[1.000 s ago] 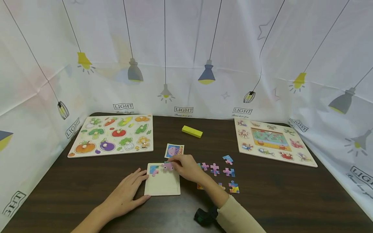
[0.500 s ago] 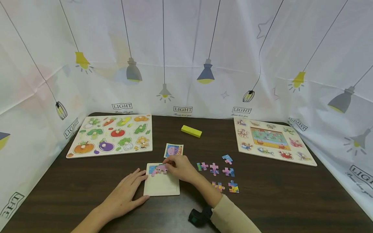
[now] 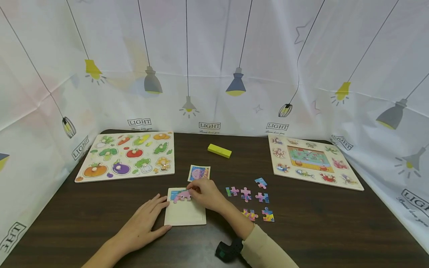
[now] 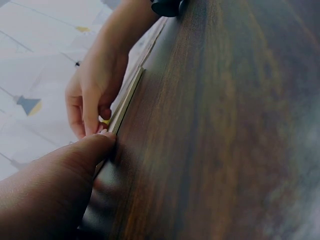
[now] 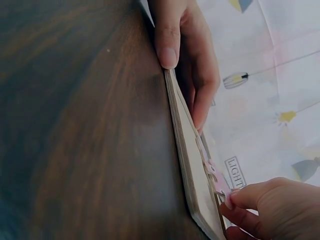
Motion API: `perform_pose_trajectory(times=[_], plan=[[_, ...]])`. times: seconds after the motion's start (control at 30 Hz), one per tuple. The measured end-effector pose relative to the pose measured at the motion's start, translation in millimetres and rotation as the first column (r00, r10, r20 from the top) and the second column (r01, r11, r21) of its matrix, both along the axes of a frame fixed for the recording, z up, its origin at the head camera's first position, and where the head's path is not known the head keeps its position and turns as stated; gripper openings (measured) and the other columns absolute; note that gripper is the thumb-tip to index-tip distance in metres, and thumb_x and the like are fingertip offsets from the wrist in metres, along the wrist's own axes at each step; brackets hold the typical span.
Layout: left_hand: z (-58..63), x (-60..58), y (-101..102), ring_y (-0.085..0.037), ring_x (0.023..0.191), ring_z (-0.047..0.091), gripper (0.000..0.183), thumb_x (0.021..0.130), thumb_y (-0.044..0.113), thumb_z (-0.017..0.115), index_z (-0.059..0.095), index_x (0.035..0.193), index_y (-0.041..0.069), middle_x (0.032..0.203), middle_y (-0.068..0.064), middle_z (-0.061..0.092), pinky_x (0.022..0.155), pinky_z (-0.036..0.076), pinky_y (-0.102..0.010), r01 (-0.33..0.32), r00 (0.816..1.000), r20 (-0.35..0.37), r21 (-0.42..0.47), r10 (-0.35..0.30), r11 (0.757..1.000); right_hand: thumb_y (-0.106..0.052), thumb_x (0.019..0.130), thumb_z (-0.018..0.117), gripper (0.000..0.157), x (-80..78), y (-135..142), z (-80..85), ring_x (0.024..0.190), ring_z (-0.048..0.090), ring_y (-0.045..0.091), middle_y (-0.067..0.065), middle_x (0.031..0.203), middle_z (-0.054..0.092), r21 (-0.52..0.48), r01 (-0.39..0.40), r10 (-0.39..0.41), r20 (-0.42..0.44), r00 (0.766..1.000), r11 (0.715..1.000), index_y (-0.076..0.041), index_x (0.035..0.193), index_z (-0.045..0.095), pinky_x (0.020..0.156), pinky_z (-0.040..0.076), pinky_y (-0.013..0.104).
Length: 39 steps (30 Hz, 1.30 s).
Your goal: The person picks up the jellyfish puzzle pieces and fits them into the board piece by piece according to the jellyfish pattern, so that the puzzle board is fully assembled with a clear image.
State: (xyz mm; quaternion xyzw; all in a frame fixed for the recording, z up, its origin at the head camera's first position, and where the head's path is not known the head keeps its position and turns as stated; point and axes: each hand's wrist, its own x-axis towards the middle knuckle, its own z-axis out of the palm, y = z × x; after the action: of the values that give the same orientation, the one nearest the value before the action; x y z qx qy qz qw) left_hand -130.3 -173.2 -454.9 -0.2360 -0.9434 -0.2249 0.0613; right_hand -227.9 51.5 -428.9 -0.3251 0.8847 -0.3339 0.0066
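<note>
A pale wooden puzzle tray (image 3: 186, 214) lies on the table. My left hand (image 3: 142, 223) touches its left side with fairly straight fingers, the thumb (image 4: 102, 145) at the near corner. A blue and pink corner puzzle piece (image 3: 174, 194) sits in the tray's upper left. Beside it, my right hand (image 3: 208, 194) pinches a pink puzzle piece with eyes (image 3: 185, 195) between thumb and fingers. The right wrist view shows this pink piece (image 5: 218, 181) along the tray's inside; the fingers partly hide it. Whether the two pieces interlock, I cannot tell.
Several loose puzzle pieces (image 3: 245, 194) lie right of the tray. Behind it are a small octopus picture card (image 3: 199, 172) and a yellow block (image 3: 219, 150). A vegetable board (image 3: 124, 156) lies at back left, a sea-animal board (image 3: 313, 163) at back right.
My right hand has brought the pink piece with eyes leftward and down against the corner piece in the tray. The left hand has stayed at the tray's left side.
</note>
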Motion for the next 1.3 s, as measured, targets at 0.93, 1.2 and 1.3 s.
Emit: perform_pose_trajectory(times=[0.93, 1.2, 1.3], plan=[[0.3, 0.7, 0.4, -0.028, 0.133, 0.027, 0.064, 0.084, 0.051, 0.058, 0.048, 0.129, 0.007, 0.14, -0.007, 0.039, 0.103, 0.027, -0.049, 0.017, 0.998, -0.053, -0.002, -0.017, 1.0, -0.023, 0.079, 0.072, 0.012, 0.1, -3.2, -5.3, 0.07, 0.047, 0.008, -0.006, 0.073, 0.059, 0.097, 0.023, -0.01, -0.132, 0.991, 0.995, -0.012, 0.085, 0.07, 0.066, 0.041, 0.023], [-0.5, 1.1, 0.4, -0.028, 0.133, 0.028, 0.063, 0.084, 0.05, 0.06, 0.049, 0.129, 0.007, 0.14, -0.008, 0.04, 0.104, 0.027, -0.048, 0.019, 0.998, -0.058, 0.005, -0.019, 1.0, -0.021, 0.081, 0.07, 0.011, 2.9, -2.9, -6.2, 0.073, 0.047, 0.01, -0.003, 0.076, 0.059, 0.08, 0.003, 0.008, -0.139, 0.99, 0.997, -0.012, 0.087, 0.07, 0.067, 0.039, 0.025], [-0.7, 1.4, 0.4, -0.028, 0.133, 0.028, 0.063, 0.084, 0.05, 0.06, 0.049, 0.129, 0.007, 0.14, -0.008, 0.04, 0.103, 0.027, -0.048, 0.017, 0.998, -0.055, 0.009, -0.016, 1.0, -0.021, 0.082, 0.07, 0.011, 3.8, -3.1, -7.1, 0.074, 0.048, 0.01, -0.003, 0.077, 0.059, 0.08, 0.003, 0.009, -0.154, 0.988, 0.997, -0.012, 0.088, 0.07, 0.067, 0.039, 0.024]])
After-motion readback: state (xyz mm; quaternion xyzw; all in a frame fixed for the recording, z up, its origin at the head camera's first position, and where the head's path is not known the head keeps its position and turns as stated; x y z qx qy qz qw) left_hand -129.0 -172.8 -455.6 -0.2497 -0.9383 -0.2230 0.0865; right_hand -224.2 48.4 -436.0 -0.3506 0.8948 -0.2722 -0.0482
